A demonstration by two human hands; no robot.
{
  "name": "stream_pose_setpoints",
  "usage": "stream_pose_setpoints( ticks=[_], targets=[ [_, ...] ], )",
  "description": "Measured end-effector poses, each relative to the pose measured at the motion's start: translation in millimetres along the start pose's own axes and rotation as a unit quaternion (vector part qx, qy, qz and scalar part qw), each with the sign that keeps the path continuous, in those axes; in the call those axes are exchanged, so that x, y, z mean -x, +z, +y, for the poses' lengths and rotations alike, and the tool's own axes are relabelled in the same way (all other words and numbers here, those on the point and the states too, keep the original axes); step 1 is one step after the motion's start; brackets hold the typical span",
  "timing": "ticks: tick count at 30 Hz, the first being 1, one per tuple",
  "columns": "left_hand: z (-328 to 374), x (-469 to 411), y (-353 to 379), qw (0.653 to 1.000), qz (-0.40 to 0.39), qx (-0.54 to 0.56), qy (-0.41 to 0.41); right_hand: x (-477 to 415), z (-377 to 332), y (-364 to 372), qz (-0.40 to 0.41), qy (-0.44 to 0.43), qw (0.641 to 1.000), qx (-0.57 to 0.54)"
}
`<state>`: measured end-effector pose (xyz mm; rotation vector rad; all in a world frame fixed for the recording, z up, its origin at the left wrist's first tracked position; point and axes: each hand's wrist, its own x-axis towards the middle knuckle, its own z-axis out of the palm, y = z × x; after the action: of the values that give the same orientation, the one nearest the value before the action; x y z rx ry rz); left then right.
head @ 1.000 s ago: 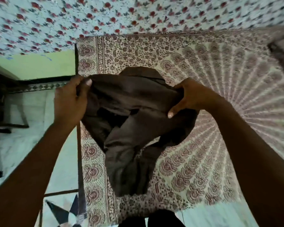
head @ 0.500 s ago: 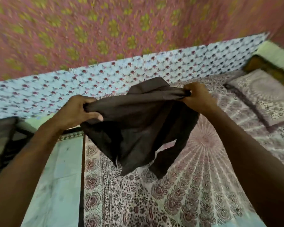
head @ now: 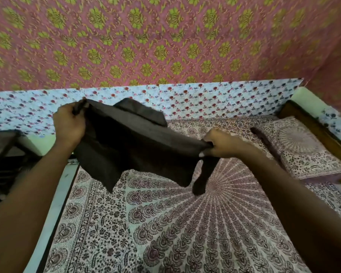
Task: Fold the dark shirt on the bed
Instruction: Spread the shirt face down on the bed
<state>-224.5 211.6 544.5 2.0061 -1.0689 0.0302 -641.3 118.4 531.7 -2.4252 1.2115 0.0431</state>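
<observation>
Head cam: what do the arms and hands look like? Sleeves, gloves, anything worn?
Two human arms with no sleeves in view: the left forearm and right forearm are uncovered up to the frame edge. The left hand and right hand wear no gloves, and no ring, watch or band shows. No markings are visible, though slight blur hides fine detail.
</observation>
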Motion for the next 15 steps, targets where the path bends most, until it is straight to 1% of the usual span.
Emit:
stream_pose_setpoints(
  ticks=[1,3,4,5,6,7,8,10,11,12,13,14,15],
  targets=[
    [-0.2,6.4,0.1,1.000,-0.001,-0.028,0.003,3.1,6.8,1.8,0.036,0.004,0.999,-0.006],
    [1.7,20.1,-2.4,0.996,-0.013,-0.088,0.017,11.5,22.3,-2.2,0.181,0.059,0.981,-0.025],
    [4.4,27.7,-4.3,0.995,-0.032,-0.096,0.023,17.1,30.1,-3.6,0.228,0.097,0.968,-0.028],
    [8.4,35.3,-6.2,0.993,-0.066,-0.087,0.034,24.5,35.0,-4.6,0.248,0.123,0.961,-0.023],
    [11.5,42.9,-7.4,0.989,-0.120,-0.068,0.050,32.3,40.2,-2.4,0.248,0.137,0.959,-0.017],
    [13.9,52.1,-9.2,0.979,-0.191,-0.046,0.060,42.2,43.9,1.6,0.240,0.140,0.961,-0.016],
    [15.3,63.0,-12.2,0.960,-0.272,-0.025,0.059,53.0,45.1,7.2,0.225,0.137,0.964,-0.017],
    [9.6,93.7,-16.3,0.899,-0.436,-0.012,0.036,77.4,53.5,26.1,0.169,0.138,0.976,-0.009],
    [4.6,109.9,-16.6,0.865,-0.500,-0.025,0.032,89.4,60.9,36.8,0.142,0.155,0.978,-0.013],
    [-1.5,125.6,-16.0,0.838,-0.543,-0.041,0.032,102.6,70.5,49.5,0.124,0.180,0.975,-0.030],
    [-5.9,139.3,-15.7,0.821,-0.569,-0.046,0.034,115.9,77.7,59.5,0.127,0.201,0.970,-0.051],
    [-11.2,150.1,-16.7,0.815,-0.577,-0.040,0.033,129.5,83.1,68.8,0.135,0.226,0.962,-0.067],
    [-14.2,158.4,-18.6,0.816,-0.576,-0.019,0.034,142.8,84.6,74.6,0.150,0.238,0.956,-0.077]
  ],
)
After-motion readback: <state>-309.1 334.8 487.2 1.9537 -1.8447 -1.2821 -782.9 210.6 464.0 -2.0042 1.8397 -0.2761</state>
